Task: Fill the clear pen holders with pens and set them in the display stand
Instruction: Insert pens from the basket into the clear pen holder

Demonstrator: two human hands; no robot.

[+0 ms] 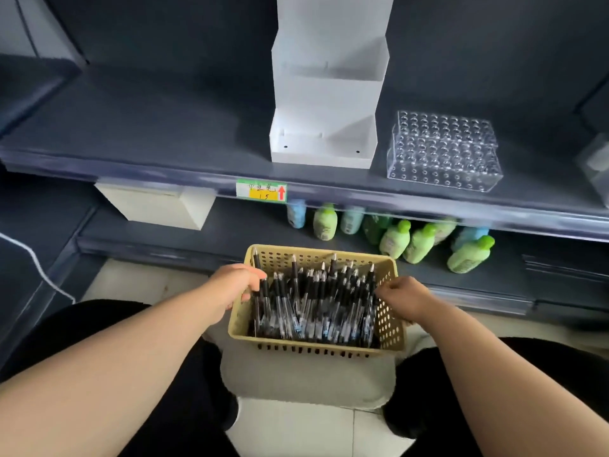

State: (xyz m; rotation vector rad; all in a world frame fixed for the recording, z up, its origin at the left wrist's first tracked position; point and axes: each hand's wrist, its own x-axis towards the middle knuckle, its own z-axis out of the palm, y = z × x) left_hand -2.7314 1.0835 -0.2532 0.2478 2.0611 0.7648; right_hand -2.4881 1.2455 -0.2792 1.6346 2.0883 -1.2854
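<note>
Holds the yellow basket (316,345) by its side walls: left hand (235,286) curled over the left rim, thumb outside; right hand (407,300) curled over the right rim. Rests on a pale seat (306,380) between dark-clad knees. Carries a heap of black-grip pens (313,305), tips toward the far wall. On the shelf (164,140) above: white display stand (324,94) near the front edge, mid-shelf; clear pen holders (445,153), seemingly two stacked, just right of it, not touching. Price label (261,191) on the shelf's front edge. Beneath: green and blue bottles (395,240) on the lower shelf, white box (158,206) toward the left.
</note>
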